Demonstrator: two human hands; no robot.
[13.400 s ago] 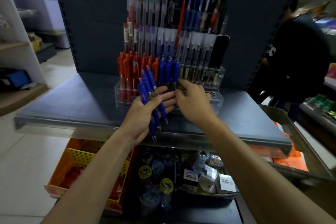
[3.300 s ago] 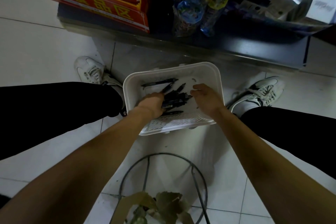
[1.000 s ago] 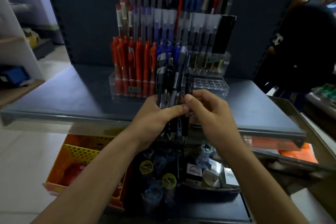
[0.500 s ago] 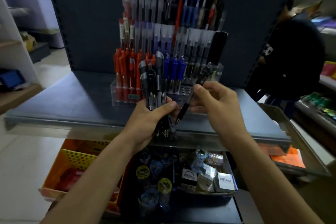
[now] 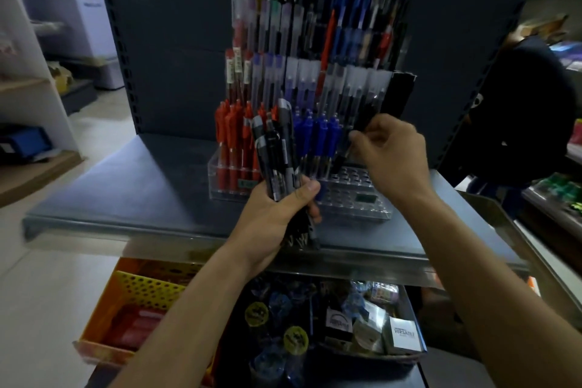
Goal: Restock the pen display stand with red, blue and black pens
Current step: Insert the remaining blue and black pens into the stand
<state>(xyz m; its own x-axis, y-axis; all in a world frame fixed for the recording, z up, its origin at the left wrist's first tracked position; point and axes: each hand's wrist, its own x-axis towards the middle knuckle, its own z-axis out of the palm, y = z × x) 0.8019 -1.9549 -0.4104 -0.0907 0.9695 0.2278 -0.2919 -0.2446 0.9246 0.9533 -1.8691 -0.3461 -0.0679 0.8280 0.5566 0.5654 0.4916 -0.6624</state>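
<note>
Your left hand (image 5: 271, 214) grips a bundle of black pens (image 5: 277, 151) upright before the pen stand (image 5: 217, 179) on the shelf (image 5: 141, 192); right hand (image 5: 390, 151) pinches one black pen (image 5: 367, 113), tilted, above the stand's empty front holes (image 5: 346, 195).

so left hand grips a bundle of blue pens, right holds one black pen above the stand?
No: the head view shows the bundle in the left hand is black pens, not blue. The right hand does hold one black pen above the stand.
</note>
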